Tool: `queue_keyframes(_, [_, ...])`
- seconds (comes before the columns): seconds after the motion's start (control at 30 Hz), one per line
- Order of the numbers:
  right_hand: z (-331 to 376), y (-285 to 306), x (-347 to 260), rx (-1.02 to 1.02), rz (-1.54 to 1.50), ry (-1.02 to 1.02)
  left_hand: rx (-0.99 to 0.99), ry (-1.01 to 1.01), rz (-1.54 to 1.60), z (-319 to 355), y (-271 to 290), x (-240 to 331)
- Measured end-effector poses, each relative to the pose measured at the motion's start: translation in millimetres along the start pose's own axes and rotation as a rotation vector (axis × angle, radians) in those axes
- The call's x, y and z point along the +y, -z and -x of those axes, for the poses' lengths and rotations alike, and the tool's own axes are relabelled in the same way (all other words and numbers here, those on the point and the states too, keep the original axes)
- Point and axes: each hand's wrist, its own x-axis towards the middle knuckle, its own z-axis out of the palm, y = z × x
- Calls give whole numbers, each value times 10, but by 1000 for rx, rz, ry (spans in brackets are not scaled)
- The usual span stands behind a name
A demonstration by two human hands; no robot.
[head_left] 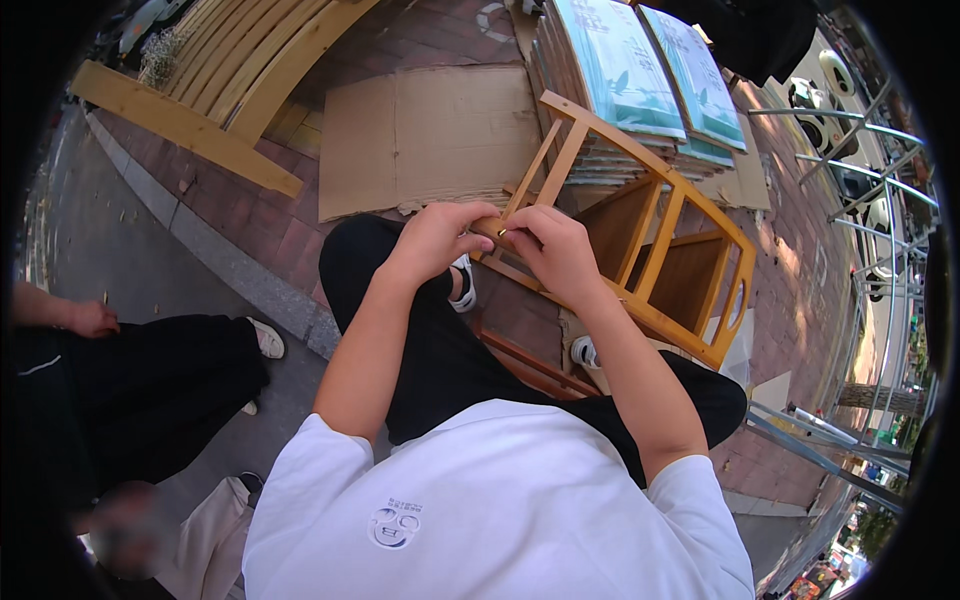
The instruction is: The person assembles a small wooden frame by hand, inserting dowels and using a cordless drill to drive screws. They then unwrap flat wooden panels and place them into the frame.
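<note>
A yellow-brown wooden chair (663, 245) lies tipped over in front of my knees, its frame pointing away to the right. My left hand (438, 240) is closed around the near end of one wooden bar of it, thumb and fingers on either side. Close beside it, my right hand (556, 252) pinches at the same bar with thumb and forefinger. A small brass-coloured piece (502, 233) glints at the right fingertips; its exact kind is too small to tell. The fingers partly hide the bar's end.
Flattened cardboard (430, 135) covers the paving ahead. Stacked flat packages in blue-green wrapping (620, 70) stand behind the chair. A slatted wooden bench (200, 140) is at far left, metal railings (870, 170) at right. Another person's hand (93, 318) and dark-clothed legs are at left.
</note>
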Motion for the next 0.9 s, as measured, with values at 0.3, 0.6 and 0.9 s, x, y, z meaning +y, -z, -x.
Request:
queue_keyframes(0.3, [-148, -32, -46, -125, 423, 304, -13, 0, 37, -19, 24, -47])
queue_keyframes(0.6, [-396, -69, -39, -387, 721, 439, -34, 18, 32, -14, 68, -15])
queue_keyframes(0.9, [-388, -169, -161, -480, 782, 199, -13, -39, 65, -9, 61, -28])
